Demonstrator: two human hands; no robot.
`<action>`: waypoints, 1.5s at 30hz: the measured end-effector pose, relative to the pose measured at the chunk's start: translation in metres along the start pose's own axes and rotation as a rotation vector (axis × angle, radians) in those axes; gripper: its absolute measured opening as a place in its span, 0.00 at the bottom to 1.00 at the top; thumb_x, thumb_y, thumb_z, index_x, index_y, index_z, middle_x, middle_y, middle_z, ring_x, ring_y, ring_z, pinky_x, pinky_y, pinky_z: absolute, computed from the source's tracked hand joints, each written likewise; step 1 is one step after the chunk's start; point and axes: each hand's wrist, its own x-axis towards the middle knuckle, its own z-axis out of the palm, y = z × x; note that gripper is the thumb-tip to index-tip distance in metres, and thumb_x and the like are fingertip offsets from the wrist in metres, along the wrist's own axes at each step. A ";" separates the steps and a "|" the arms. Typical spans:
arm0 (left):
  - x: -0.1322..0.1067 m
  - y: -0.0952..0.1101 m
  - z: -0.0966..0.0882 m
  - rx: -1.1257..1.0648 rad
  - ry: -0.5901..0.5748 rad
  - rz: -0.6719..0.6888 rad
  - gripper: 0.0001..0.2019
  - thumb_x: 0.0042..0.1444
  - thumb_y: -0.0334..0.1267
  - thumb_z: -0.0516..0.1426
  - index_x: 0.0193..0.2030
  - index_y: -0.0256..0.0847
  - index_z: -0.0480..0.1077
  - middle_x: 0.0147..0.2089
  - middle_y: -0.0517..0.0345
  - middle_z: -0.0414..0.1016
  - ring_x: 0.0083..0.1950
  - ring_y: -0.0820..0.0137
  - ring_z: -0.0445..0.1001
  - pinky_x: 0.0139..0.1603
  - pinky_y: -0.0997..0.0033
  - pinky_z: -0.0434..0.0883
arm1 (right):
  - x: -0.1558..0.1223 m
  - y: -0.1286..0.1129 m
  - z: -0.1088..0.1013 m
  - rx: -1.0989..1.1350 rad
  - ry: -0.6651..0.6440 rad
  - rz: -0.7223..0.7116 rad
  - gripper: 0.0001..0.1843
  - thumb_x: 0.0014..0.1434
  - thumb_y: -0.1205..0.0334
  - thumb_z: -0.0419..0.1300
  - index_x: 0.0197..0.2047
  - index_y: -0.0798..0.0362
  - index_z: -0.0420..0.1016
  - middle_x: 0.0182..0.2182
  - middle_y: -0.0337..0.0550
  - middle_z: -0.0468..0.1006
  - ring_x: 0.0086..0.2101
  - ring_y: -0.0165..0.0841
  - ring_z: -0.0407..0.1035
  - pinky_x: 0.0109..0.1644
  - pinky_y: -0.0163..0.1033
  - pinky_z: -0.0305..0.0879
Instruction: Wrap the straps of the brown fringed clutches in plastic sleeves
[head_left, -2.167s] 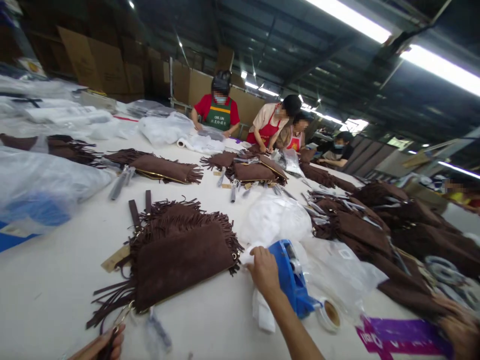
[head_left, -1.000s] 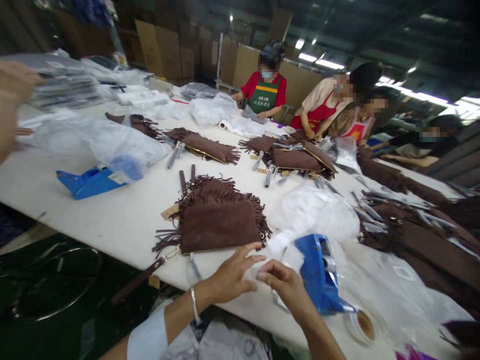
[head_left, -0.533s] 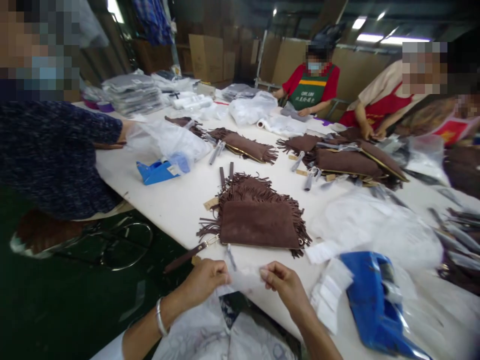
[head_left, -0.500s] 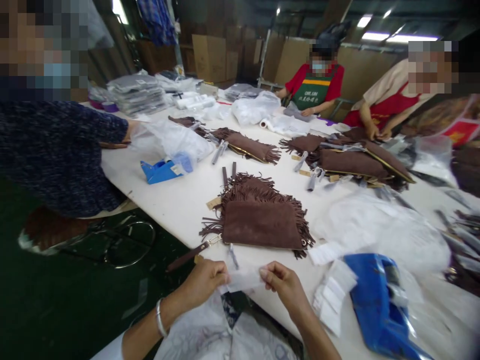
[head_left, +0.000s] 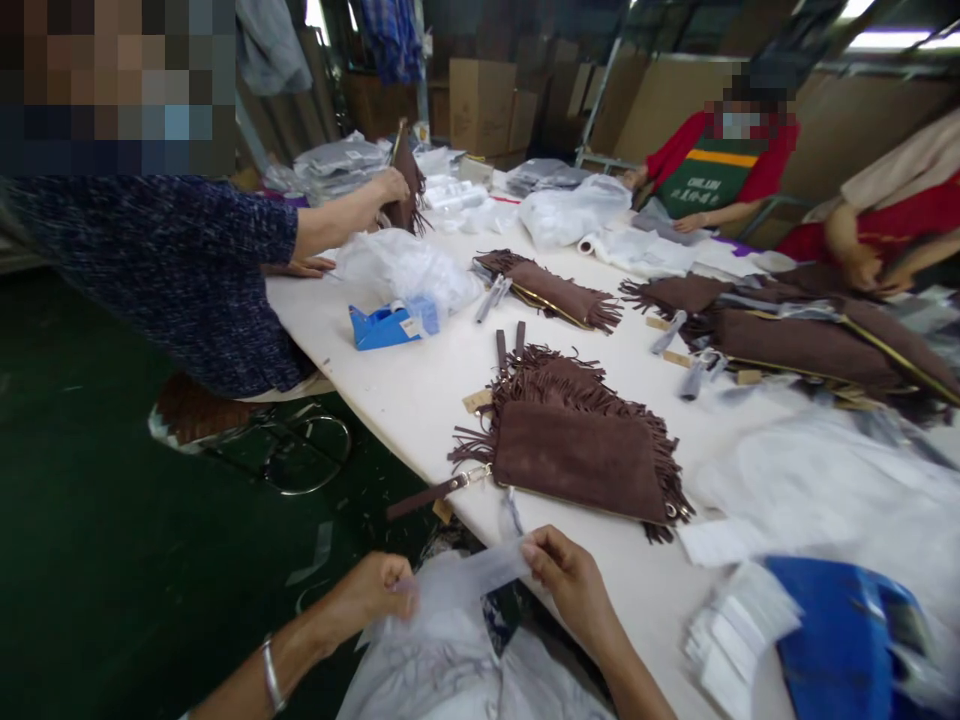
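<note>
Left hand (head_left: 394, 590) moved farther left of right hand (head_left: 562, 570) | each grip pinching translucent strip (head_left: 484, 573), apparently keeping it taut | fringed bag (head_left: 577, 460) just beyond

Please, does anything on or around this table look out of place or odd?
Two small things. The brown strap of the nearest fringed bag sticks out past the edge of the table instead of lying fully on it. A translucent strip appears to lie on the green floor, like a stray scrap.
</note>
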 end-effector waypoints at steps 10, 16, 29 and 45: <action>-0.035 -0.024 -0.022 0.294 0.135 0.032 0.26 0.59 0.60 0.50 0.25 0.38 0.68 0.21 0.59 0.73 0.26 0.70 0.69 0.32 0.73 0.59 | 0.010 -0.032 0.046 -0.236 -0.024 -0.090 0.19 0.63 0.46 0.50 0.27 0.49 0.63 0.20 0.35 0.68 0.24 0.31 0.63 0.29 0.33 0.53; -0.034 -0.058 -0.051 -0.103 0.076 -0.132 0.26 0.39 0.59 0.67 0.33 0.36 0.70 0.28 0.55 0.75 0.29 0.68 0.71 0.31 0.72 0.62 | 0.021 -0.036 0.071 -0.297 0.012 -0.132 0.20 0.64 0.46 0.48 0.26 0.49 0.62 0.19 0.35 0.66 0.22 0.31 0.61 0.29 0.34 0.51; -0.055 -0.069 -0.067 0.139 0.304 -0.115 0.26 0.55 0.63 0.51 0.29 0.38 0.68 0.24 0.60 0.69 0.28 0.68 0.68 0.31 0.71 0.60 | 0.027 -0.032 0.079 -0.220 -0.042 -0.030 0.16 0.63 0.49 0.50 0.31 0.49 0.68 0.20 0.35 0.69 0.23 0.32 0.65 0.28 0.34 0.55; 0.006 -0.012 -0.035 -0.185 0.281 0.119 0.17 0.50 0.49 0.64 0.29 0.35 0.70 0.28 0.58 0.73 0.29 0.71 0.68 0.31 0.74 0.61 | 0.046 -0.032 0.153 0.199 -0.097 0.125 0.21 0.59 0.41 0.54 0.33 0.52 0.69 0.23 0.39 0.73 0.23 0.30 0.65 0.24 0.32 0.58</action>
